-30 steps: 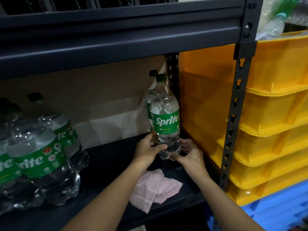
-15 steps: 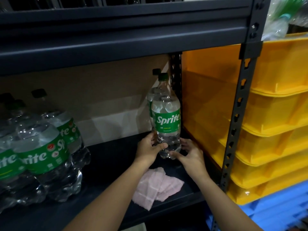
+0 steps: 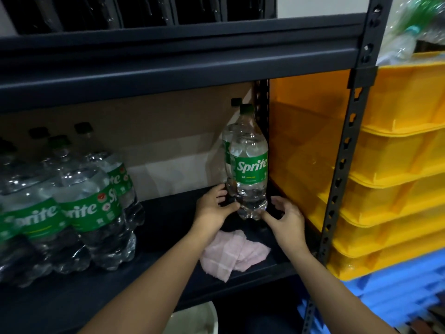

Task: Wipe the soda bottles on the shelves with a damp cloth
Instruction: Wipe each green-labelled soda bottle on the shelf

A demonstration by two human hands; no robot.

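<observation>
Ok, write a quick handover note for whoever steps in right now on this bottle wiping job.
Left hand: fingers on the base of the clear plastic Sprite bottle at the shelf's right end.
Right hand: fingertips at the same base, grip unclear.
Pink checked cloth: lies on the dark metal shelf, in neither hand.
Shrink-wrapped pack of Sprite bottles stands at left.
Left to do: pick up the cloth and wipe; what's already wiped can't be told.

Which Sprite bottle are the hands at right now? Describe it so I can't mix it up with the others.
Start at the dark metal shelf and go to its right end, next to the stacked yellow crates. The front Sprite bottle stands upright there between the left hand and right hand, just behind the pink cloth. Unlike the wrapped pack at the left, it stands loose, with one bottle behind it.
</observation>
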